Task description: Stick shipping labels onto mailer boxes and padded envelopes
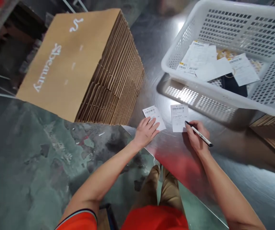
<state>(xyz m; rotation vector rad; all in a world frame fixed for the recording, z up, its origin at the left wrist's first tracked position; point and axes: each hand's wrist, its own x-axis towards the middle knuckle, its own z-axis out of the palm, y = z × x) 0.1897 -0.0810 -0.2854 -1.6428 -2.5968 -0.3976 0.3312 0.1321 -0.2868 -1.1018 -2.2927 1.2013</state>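
Brown cardboard stack (67,64) crowds the silvery metal worktop (149,41) left side. Left hand (146,131), fingers spread, lies flat on white printed paper slip (152,111); second slip (178,117) just right. Right hand (198,140) curls round white-and-black pen (202,137). White perforated plastic basket (223,92) blocks rear right.

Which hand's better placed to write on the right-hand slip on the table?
Right, most likely: the right hand holds the pen at the right-hand slip. The left hand holds no pen and rests on the left-hand slip.
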